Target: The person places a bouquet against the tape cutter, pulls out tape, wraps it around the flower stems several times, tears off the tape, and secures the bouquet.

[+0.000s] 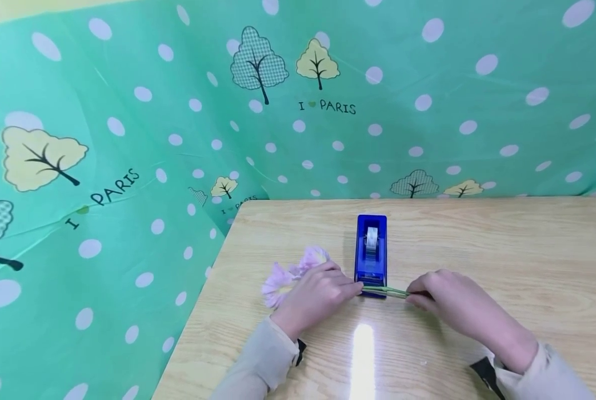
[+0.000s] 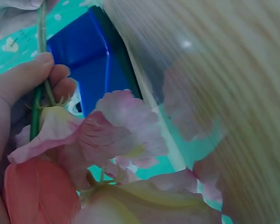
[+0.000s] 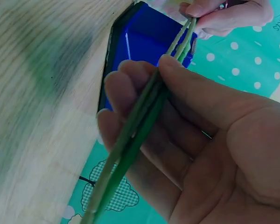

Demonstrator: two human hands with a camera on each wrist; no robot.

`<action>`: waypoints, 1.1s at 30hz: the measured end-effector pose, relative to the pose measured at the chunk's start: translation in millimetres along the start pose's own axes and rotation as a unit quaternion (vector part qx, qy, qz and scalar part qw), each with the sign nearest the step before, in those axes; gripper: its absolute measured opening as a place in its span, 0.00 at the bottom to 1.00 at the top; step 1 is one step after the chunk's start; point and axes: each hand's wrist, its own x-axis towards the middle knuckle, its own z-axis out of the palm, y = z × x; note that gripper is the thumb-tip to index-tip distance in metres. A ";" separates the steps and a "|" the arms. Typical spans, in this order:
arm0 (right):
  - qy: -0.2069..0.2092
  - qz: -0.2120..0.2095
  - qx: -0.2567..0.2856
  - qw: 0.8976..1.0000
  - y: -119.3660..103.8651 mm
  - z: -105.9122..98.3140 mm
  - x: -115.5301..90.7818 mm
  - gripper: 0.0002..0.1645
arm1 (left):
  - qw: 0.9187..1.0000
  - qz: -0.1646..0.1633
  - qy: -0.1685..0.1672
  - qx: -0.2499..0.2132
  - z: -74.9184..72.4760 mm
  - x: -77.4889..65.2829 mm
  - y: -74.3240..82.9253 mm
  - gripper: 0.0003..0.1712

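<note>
My left hand point(image 1: 320, 294) pinches a small bunch of flowers by the stems just below the blooms. Pale pink petals point(image 1: 279, 284) show on its far left side, and the left wrist view also has a coral bloom point(image 2: 39, 193). Green stems point(image 1: 388, 291) run rightward between the hands. Thumb and fingers of my right hand point(image 1: 453, 303) pinch them lower down, the stem ends point(image 3: 107, 186) passing across the palm. Behind the stems stands a blue tape dispenser point(image 1: 371, 261), its near end overlapped by them in the head view; a roll of tape point(image 1: 372, 240) sits in it.
The light wooden table point(image 1: 528, 250) carries a bright light reflection near the front. A green dotted cloth point(image 1: 378, 133) with printed trees hangs behind the table and down its left side.
</note>
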 end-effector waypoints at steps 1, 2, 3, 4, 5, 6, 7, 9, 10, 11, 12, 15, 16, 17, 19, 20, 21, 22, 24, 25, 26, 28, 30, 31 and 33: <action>0.002 0.001 -0.007 1.000 -0.4 -0.2 0.1 0.09 | 1.000 -0.002 -0.002 -0.003 0.0 1.1 0.3 0.12; 0.003 0.001 -0.013 1.000 -0.8 -0.3 0.1 0.09 | 1.000 -0.006 -0.003 -0.007 0.1 1.9 0.6 0.11; 0.003 0.003 -0.017 1.000 -1.4 -0.3 0.2 0.09 | 1.000 -0.009 -0.003 -0.010 0.4 2.4 0.8 0.10; 0.003 0.004 -0.021 1.000 -2.0 -0.4 0.3 0.09 | 1.000 -0.013 -0.004 -0.012 0.5 2.9 1.0 0.10; 0.004 0.005 -0.025 1.000 -2.4 -0.5 0.6 0.08 | 1.000 -0.017 -0.005 -0.013 0.6 3.2 1.2 0.09; 0.004 0.007 -0.028 1.000 -3.3 -0.6 0.8 0.07 | 1.000 -0.021 -0.005 -0.017 0.9 3.4 1.2 0.09; 0.008 0.009 -0.030 0.999 -4.8 -1.0 0.9 0.05 | 1.000 -0.025 -0.006 -0.018 1.0 3.7 1.3 0.09; 0.016 0.013 -0.031 0.999 -7.0 -1.9 1.9 0.02 | 0.999 -0.029 -0.006 -0.022 1.0 4.1 1.6 0.08; 0.025 0.015 -0.032 0.999 -9.0 -2.6 2.7 0.05 | 0.999 -0.031 -0.007 -0.023 1.0 4.3 1.7 0.08; 0.037 0.015 -0.033 0.999 -11.3 -3.4 3.8 0.08 | 0.999 -0.031 -0.007 -0.024 1.1 4.5 1.8 0.07; 0.051 0.015 -0.033 0.998 -14.3 -4.1 5.3 0.10 | 0.999 -0.032 -0.007 -0.027 1.3 4.7 1.8 0.07; 0.090 0.006 -0.044 0.995 -24.0 -3.8 12.9 0.11 | 0.999 -0.032 -0.010 -0.029 1.0 5.2 2.3 0.06; 0.104 -0.001 -0.051 0.993 -27.9 -2.7 16.0 0.10 | 0.999 -0.033 -0.011 -0.030 1.0 5.3 2.4 0.05; 0.116 -0.009 -0.059 0.991 -31.0 -0.9 19.2 0.09 | 0.999 -0.033 -0.011 -0.031 1.1 5.3 2.4 0.05; 0.138 -0.021 -0.078 0.987 -36.3 4.0 24.8 0.09 | 0.999 -0.035 -0.010 -0.033 1.2 5.2 2.5 0.05; 0.148 -0.025 -0.085 0.985 -38.3 6.5 26.9 0.09 | 0.999 -0.035 -0.008 -0.034 1.5 5.1 2.4 0.05; 0.157 -0.028 -0.090 0.983 -40.0 8.7 28.4 0.10 | 0.999 -0.035 -0.008 -0.031 1.2 5.0 2.7 0.05; 0.166 -0.029 -0.093 0.981 -41.4 10.6 29.4 0.11 | 0.999 -0.034 -0.008 -0.031 1.1 5.0 2.8 0.04; 0.175 -0.028 -0.095 0.979 -42.8 13.9 30.3 0.13 | 0.999 -0.034 -0.005 -0.030 1.0 5.5 3.0 0.04; 0.177 -0.029 -0.095 0.979 -43.3 14.8 30.5 0.15 | 0.999 -0.034 -0.004 -0.029 1.1 5.6 3.0 0.04; 0.179 -0.031 -0.096 0.979 -43.4 15.7 30.7 0.15 | 0.999 -0.034 -0.003 -0.029 1.1 5.8 3.0 0.04; 0.183 -0.038 -0.100 0.977 -43.3 17.4 31.1 0.16 | 0.999 -0.035 -0.003 -0.030 1.5 6.1 2.7 0.04; 0.189 -0.048 -0.105 0.975 -43.0 18.5 31.7 0.15 | 0.999 -0.037 -0.004 -0.029 1.6 6.0 2.6 0.04; 0.194 -0.054 -0.107 0.974 -42.9 18.8 32.1 0.15 | 0.999 -0.038 -0.004 -0.028 1.7 5.8 2.6 0.04; 0.200 -0.061 -0.108 0.972 -42.9 19.5 33.0 0.12 | 0.999 -0.040 -0.005 -0.027 1.7 5.4 2.7 0.04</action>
